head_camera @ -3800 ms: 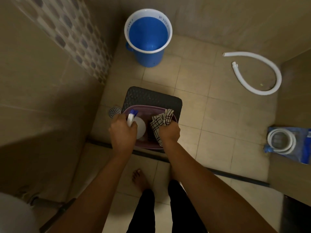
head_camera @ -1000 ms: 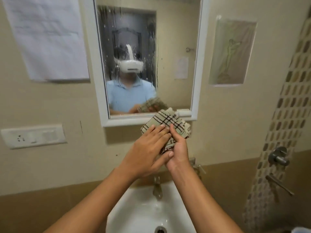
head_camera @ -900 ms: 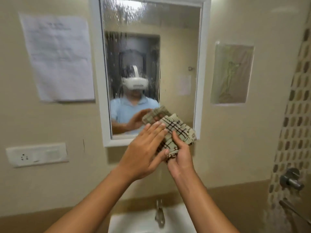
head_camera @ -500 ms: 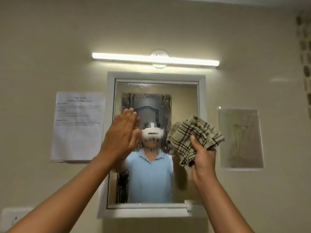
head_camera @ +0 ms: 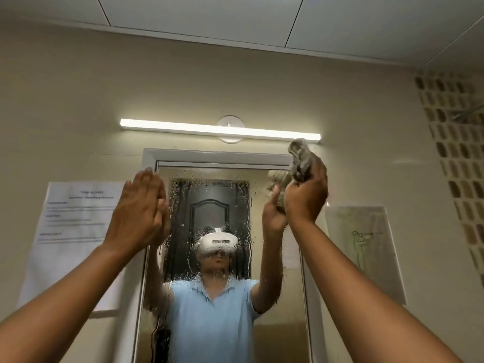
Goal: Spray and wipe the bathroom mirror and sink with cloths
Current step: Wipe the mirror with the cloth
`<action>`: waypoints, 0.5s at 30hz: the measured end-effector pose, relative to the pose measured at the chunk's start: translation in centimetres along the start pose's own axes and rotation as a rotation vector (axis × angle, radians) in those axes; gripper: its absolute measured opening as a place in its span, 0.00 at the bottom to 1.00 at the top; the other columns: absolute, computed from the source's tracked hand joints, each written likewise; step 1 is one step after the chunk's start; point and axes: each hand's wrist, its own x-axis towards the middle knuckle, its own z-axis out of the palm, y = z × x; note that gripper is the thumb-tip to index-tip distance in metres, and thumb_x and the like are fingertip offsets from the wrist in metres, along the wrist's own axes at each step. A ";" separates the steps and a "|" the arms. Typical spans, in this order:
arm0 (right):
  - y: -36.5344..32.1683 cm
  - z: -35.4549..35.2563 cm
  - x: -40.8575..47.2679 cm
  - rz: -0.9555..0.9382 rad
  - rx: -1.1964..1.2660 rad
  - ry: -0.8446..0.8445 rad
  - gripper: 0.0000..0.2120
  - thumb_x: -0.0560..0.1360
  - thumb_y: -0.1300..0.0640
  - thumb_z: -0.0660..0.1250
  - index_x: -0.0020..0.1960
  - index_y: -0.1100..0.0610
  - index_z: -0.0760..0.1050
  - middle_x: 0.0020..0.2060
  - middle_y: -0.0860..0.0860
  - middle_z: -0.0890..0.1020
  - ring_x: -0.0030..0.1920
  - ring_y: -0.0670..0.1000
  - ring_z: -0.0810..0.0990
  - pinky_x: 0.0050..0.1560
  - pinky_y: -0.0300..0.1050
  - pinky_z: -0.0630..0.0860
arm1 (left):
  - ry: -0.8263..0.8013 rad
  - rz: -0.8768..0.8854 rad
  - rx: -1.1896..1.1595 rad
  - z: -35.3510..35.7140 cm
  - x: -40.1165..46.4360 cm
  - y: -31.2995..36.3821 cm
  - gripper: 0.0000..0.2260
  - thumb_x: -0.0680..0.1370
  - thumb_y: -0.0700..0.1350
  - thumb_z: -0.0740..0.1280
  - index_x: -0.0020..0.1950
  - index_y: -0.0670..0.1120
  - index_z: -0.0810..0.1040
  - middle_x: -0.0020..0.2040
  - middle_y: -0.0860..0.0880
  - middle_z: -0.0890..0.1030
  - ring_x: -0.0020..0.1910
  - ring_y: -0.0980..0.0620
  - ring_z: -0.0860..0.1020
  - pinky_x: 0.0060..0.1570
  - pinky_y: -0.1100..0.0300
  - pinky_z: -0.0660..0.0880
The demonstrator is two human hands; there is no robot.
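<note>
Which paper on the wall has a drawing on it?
The paper right of the mirror. It shows a faint green figure, while the paper left of the mirror has only lines of printed text.

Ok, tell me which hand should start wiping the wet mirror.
Right. The right hand already grips the bunched cloth up at the mirror's top right corner, where droplets cover the glass. The left hand is flat, open and empty near the left frame.
</note>
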 end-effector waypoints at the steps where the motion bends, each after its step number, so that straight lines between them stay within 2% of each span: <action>1: 0.4 0.9 0.3 -0.071 -0.078 -0.042 0.26 0.69 0.64 0.61 0.68 0.55 0.71 0.64 0.52 0.76 0.66 0.55 0.74 0.68 0.56 0.71 | 0.003 0.007 0.008 0.3 0.0 -0.5 0.29 0.80 0.50 0.49 0.80 0.40 0.52 0.81 0.43 0.52 0.80 0.47 0.49 0.78 0.56 0.40; 3: 1.1 2.4 -0.1 -0.174 -0.268 -0.138 0.33 0.67 0.63 0.65 0.72 0.55 0.67 0.70 0.53 0.72 0.73 0.56 0.66 0.75 0.60 0.59 | 0.015 0.041 0.018 0.8 0.0 -1.3 0.29 0.80 0.49 0.49 0.80 0.39 0.52 0.81 0.42 0.53 0.80 0.46 0.51 0.76 0.61 0.36; 6: 1.4 3.7 -2.1 -0.217 -0.413 -0.275 0.42 0.69 0.64 0.69 0.79 0.55 0.56 0.78 0.54 0.59 0.79 0.55 0.50 0.78 0.57 0.40 | 0.027 0.073 0.004 1.3 0.1 -1.9 0.29 0.80 0.49 0.49 0.80 0.38 0.53 0.81 0.42 0.53 0.80 0.45 0.52 0.77 0.60 0.39; 8: 1.6 4.3 -3.0 -0.209 -0.418 -0.318 0.44 0.72 0.61 0.68 0.81 0.54 0.47 0.80 0.52 0.50 0.80 0.53 0.42 0.78 0.55 0.37 | 0.045 0.095 0.000 1.5 0.2 -2.3 0.29 0.80 0.49 0.48 0.80 0.39 0.53 0.81 0.42 0.53 0.80 0.46 0.51 0.78 0.58 0.41; 11: 1.8 5.0 -4.2 -0.219 -0.441 -0.365 0.42 0.75 0.52 0.64 0.81 0.53 0.43 0.80 0.50 0.45 0.79 0.51 0.38 0.78 0.53 0.35 | 0.059 0.124 -0.010 1.6 0.1 -2.9 0.28 0.81 0.49 0.48 0.80 0.39 0.53 0.81 0.43 0.52 0.80 0.46 0.51 0.78 0.59 0.40; 13: 1.4 5.4 -5.0 -0.257 -0.458 -0.347 0.40 0.76 0.41 0.54 0.81 0.54 0.42 0.80 0.50 0.44 0.78 0.50 0.36 0.77 0.51 0.32 | 0.069 0.124 -0.023 1.8 0.0 -3.1 0.28 0.82 0.50 0.47 0.80 0.40 0.52 0.81 0.43 0.51 0.81 0.47 0.50 0.78 0.59 0.41; 15: 0.9 5.8 -5.6 -0.282 -0.461 -0.344 0.40 0.74 0.38 0.48 0.81 0.54 0.42 0.80 0.50 0.44 0.78 0.50 0.34 0.76 0.51 0.31 | 0.068 0.116 -0.041 2.0 -0.1 -3.2 0.28 0.82 0.51 0.47 0.81 0.42 0.50 0.81 0.44 0.50 0.81 0.47 0.49 0.79 0.56 0.42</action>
